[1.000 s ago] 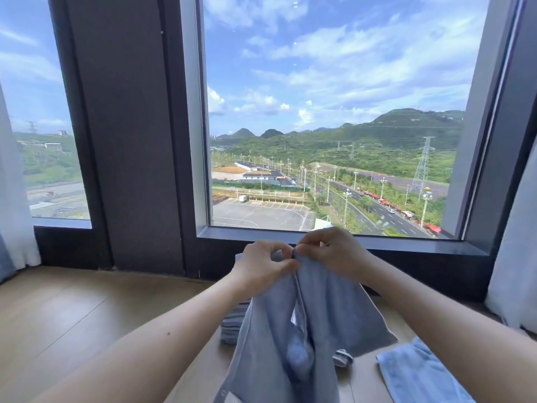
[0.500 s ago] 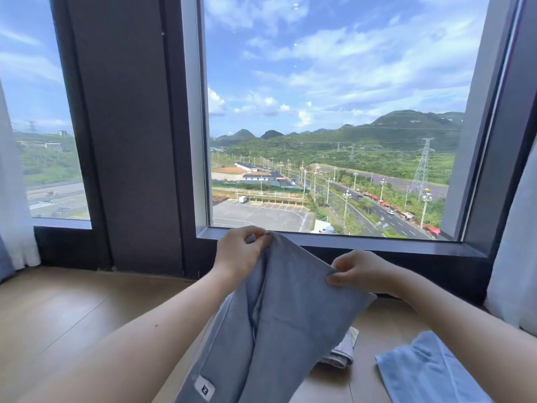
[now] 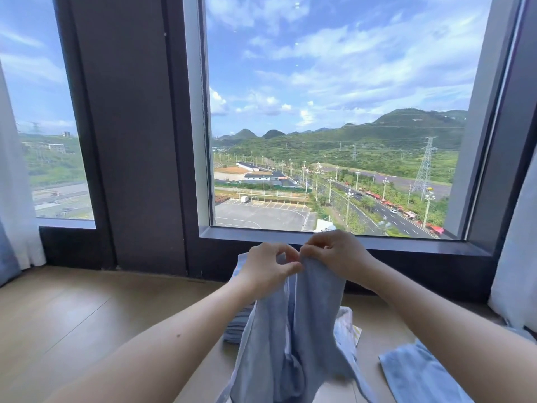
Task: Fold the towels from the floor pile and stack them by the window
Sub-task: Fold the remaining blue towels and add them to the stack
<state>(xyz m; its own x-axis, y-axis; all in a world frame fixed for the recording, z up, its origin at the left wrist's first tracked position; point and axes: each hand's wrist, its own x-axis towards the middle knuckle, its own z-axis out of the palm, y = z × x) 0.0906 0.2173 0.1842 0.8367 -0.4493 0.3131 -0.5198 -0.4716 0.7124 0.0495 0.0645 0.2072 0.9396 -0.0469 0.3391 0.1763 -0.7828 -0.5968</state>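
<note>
Folded stack (image 3: 236, 327) was mostly hidden behind the hanging towel (image 3: 316, 315). Left hand (image 3: 268, 270) and right hand (image 3: 337, 257) both pinched its top edge.

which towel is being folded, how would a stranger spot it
Look below the large window, in front of its sill. The grey-blue towel hangs there, pinched at its top edge by the left hand and right hand. Unlike it, the folded stack and the brighter blue towel lie on the floor.
</note>
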